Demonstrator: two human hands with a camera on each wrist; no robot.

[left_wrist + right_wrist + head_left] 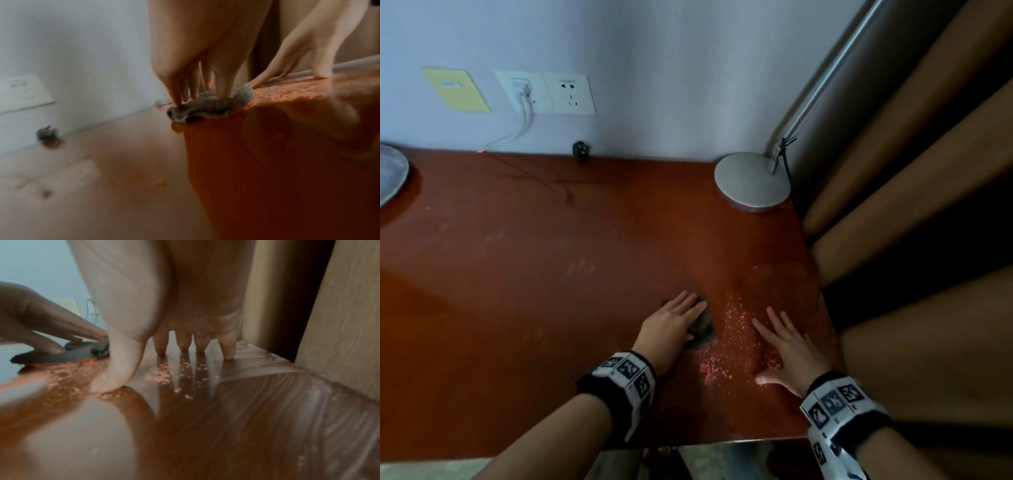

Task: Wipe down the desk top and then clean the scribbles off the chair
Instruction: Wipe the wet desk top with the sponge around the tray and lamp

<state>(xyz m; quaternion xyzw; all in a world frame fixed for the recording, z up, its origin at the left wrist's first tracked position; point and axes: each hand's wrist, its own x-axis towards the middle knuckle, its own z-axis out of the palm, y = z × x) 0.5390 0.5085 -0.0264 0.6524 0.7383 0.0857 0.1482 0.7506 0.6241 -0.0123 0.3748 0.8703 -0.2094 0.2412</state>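
Note:
The reddish-brown desk top (534, 274) fills the head view. My left hand (671, 322) lies flat with straight fingers pressing a small crumpled grey cloth (702, 330) onto it; the cloth (207, 107) bunches under the fingertips in the left wrist view. My right hand (787, 346) rests palm down with spread fingers on the desk near its right edge. Between and under the hands lies a patch of pale wet speckles (726, 342), also seen as droplets (160, 376) by the right thumb. The chair is not in view.
A round silver lamp base (753, 181) with a slanted pole stands at the back right corner. Brown curtains (911, 205) hang just past the desk's right edge. A small black plug (581, 149) lies by the wall below sockets (568, 93). A grey disc (390, 171) sits far left.

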